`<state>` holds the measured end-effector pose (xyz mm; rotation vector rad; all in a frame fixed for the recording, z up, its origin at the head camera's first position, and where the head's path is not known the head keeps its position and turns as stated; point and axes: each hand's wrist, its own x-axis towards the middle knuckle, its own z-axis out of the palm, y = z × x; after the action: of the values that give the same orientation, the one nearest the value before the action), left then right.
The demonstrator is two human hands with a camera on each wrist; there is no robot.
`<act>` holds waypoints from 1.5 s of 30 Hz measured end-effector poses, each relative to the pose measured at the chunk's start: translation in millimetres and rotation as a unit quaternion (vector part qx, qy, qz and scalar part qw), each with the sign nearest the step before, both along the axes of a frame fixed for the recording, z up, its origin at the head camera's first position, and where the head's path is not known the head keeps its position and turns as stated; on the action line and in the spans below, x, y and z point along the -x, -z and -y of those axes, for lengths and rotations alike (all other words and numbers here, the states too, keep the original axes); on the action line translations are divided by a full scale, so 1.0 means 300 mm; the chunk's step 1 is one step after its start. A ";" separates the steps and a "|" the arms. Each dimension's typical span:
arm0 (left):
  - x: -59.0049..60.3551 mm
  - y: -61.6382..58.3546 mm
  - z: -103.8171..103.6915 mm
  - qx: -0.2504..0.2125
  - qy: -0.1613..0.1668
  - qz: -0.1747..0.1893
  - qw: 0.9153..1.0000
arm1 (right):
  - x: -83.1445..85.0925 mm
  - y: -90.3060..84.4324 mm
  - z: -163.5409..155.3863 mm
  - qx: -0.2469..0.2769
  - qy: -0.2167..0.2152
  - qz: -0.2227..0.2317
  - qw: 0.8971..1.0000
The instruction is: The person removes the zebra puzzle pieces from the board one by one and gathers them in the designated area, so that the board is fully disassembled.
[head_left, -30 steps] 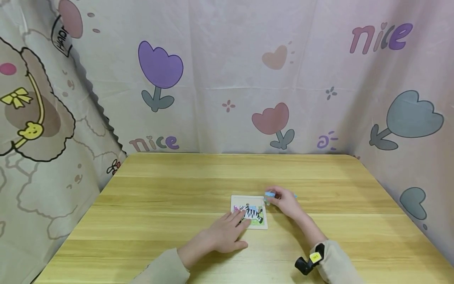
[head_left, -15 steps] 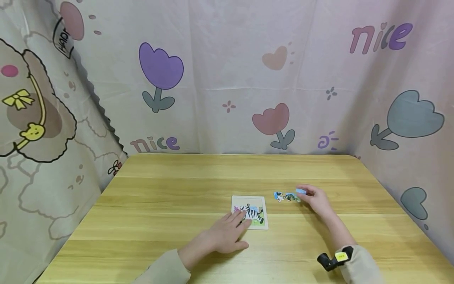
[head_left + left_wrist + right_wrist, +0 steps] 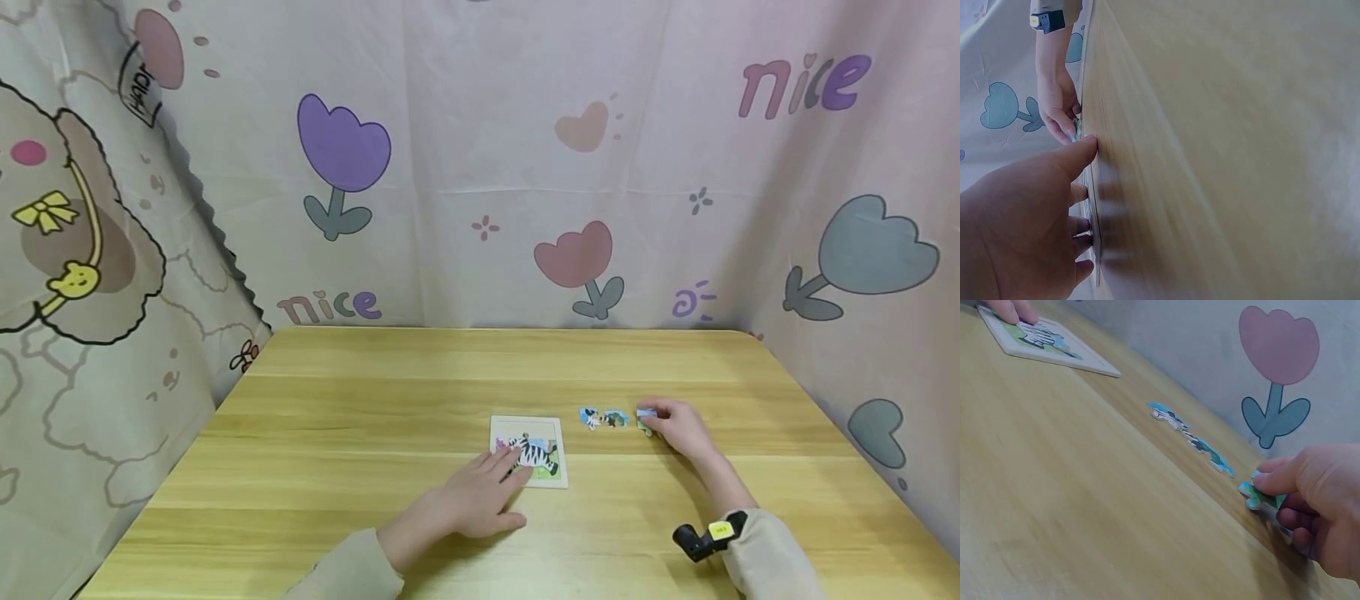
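Blue and green show at the tips of the right hand (image 3: 680, 429), where thumb and fingers pinch one puzzle piece (image 3: 1249, 491); I can't tell whether its lower edge touches the worktop (image 3: 337, 400). Laying it flat before loosening the thumb would, I think, stop it flipping. Behind those fingers, the forearm (image 3: 723, 483) slants in from the near right. Just left of them lie a black-and-white piece (image 3: 590, 418) and a greenish piece (image 3: 616, 418), side by side, best not nudged. Farther left, the left hand (image 3: 480, 498) spreads straight fingers over the zebra board (image 3: 513, 424), gripping nothing; light, even pressure should steady it.
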<state>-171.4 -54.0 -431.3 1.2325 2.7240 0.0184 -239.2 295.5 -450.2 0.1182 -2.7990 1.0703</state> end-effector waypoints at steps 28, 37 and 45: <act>0.001 0.020 0.009 -0.007 -0.005 0.002 1.000 | 0.018 -0.026 0.112 -0.010 -0.002 -0.009 1.000; -0.009 0.009 0.031 -0.009 -0.008 0.001 1.000 | 0.011 -0.049 0.291 0.010 -0.055 -0.005 0.998; -0.032 -0.001 0.068 0.004 -0.023 0.007 1.000 | 0.003 -0.036 0.432 0.053 -0.113 0.003 0.992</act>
<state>-161.9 -74.3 -431.1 1.1625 2.7368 0.0213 -240.2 165.8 -439.4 0.4296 -2.7757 1.2672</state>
